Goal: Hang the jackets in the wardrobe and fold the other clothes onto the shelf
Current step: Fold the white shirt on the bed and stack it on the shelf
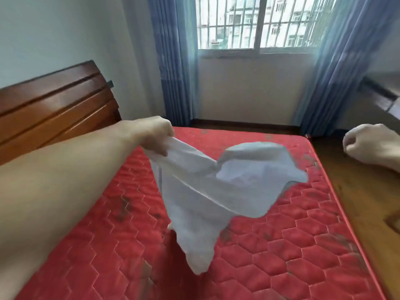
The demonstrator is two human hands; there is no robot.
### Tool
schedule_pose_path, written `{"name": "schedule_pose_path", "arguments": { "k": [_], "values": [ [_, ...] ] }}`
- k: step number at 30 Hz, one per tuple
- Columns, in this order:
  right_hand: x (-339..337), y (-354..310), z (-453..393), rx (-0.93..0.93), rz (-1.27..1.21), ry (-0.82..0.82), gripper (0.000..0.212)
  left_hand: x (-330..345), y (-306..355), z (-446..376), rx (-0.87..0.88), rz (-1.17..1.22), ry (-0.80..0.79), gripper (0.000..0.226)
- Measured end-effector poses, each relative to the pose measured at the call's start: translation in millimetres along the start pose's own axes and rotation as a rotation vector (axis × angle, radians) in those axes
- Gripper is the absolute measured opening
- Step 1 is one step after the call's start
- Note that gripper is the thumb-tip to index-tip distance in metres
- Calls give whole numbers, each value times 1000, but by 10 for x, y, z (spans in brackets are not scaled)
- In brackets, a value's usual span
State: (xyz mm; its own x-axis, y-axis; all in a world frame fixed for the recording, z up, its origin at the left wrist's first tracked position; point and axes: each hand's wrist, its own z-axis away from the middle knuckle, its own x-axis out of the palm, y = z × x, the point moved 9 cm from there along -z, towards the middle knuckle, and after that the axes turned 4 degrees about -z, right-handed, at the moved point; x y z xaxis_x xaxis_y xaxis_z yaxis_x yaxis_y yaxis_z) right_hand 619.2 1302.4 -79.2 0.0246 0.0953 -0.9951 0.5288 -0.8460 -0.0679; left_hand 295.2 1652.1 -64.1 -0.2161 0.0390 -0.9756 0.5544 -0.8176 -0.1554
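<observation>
A thin white garment [207, 187] hangs in the air above the red quilted mattress [292, 245], spread and billowing, its lower tip pointing down. My left hand [154, 134] grips one edge of it at the upper left, fingers curled round the bunched cloth. At the right edge of the view, my right hand [368, 144] is over the wooden floor with its fingers curled, holding nothing. No wardrobe, shelf or jacket is in view.
A brown wooden headboard [54, 109] stands at the left. Behind the bed are a barred window [259, 22] and blue curtains [173, 72]. Wooden floor [357, 202] runs along the mattress's right side. A dark piece of furniture [385, 100] juts in at the far right.
</observation>
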Motion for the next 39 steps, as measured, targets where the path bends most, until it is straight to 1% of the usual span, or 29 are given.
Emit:
{"name": "schedule_pose_path", "arguments": {
  "k": [1,2,3,5,6,7,8,9,11,13,14,15,17,18,20,21,23,24,25,26,28,29,31,32,33,34,36,38,39],
  "values": [
    [-92,23,193,3,-11,11,24,15,6,147,-8,63,-5,15],
    [-149,-56,392,-18,-45,22,21,25,46,281,-21,188,0,12],
    [-96,-181,591,-45,-92,-12,18,28,139,395,-29,336,13,13],
    [264,-636,1097,-195,-227,-196,10,8,441,546,-16,585,58,21],
    [505,-964,1373,-324,-288,-306,36,0,611,600,-5,682,73,23],
    [747,-1284,1656,-431,-344,-435,71,-3,769,650,5,759,79,23],
    [952,-1559,1872,-495,-413,-519,101,-9,898,688,14,821,87,25],
    [1051,-1790,2018,-516,-483,-517,118,-26,984,720,15,871,94,27],
    [1125,-2039,2047,-451,-698,-423,129,-59,1075,776,-4,970,88,22],
    [1115,-2115,2011,-354,-923,-416,133,-83,1168,839,-17,1091,48,15],
    [1100,-2120,1965,-327,-1009,-437,127,-95,1233,872,-30,1161,30,14],
    [1068,-2092,1904,-320,-1051,-446,107,-110,1314,895,-48,1225,19,15],
    [863,-1910,1753,-310,-1092,-389,31,-183,1485,883,-84,1326,32,16],
    [754,-1781,1661,-275,-1141,-380,7,-243,1570,876,-98,1388,48,19],
    [538,-1493,1466,-176,-1328,-406,21,-414,1729,870,-109,1587,89,26],
    [435,-1345,1367,-107,-1475,-435,21,-510,1817,877,-93,1679,95,30],
    [198,-1089,1201,10,-1729,-492,12,-676,2000,893,-40,1734,83,36],
    [72,-1019,1129,30,-1807,-540,16,-728,2075,878,-6,1713,96,34],
    [-89,-981,1091,13,-1867,-600,26,-751,2164,857,36,1690,93,34],
    [-268,-971,1077,-40,-1910,-669,32,-746,2294,835,89,1657,53,48],
    [-571,-969,1088,-153,-2002,-804,31,-633,2632,767,191,1540,-106,82],
    [-701,-955,1079,-202,-2034,-843,27,-594,2802,752,229,1459,-174,87],
    [-970,-859,1016,-284,-2055,-797,18,-546,3068,715,282,1311,-285,76],
    [-1082,-788,945,-324,-2041,-741,15,-532,3145,672,290,1245,-315,63],
    [-1167,-711,870,-357,-2015,-698,15,-534,3197,606,301,1174,-304,49],
    [-1213,-625,789,-371,-1974,-657,20,-566,3202,519,303,1108,-247,44],
    [-1206,-338,513,-314,-1914,-542,36,-682,3101,309,266,1055,-99,41],
    [-1161,-23,240,-248,-1828,-390,31,-771,2991,143,256,1115,-29,23],
    [-1121,128,103,-215,-1799,-324,27,-825,2950,82,263,1165,-1,21]
  ]
}}
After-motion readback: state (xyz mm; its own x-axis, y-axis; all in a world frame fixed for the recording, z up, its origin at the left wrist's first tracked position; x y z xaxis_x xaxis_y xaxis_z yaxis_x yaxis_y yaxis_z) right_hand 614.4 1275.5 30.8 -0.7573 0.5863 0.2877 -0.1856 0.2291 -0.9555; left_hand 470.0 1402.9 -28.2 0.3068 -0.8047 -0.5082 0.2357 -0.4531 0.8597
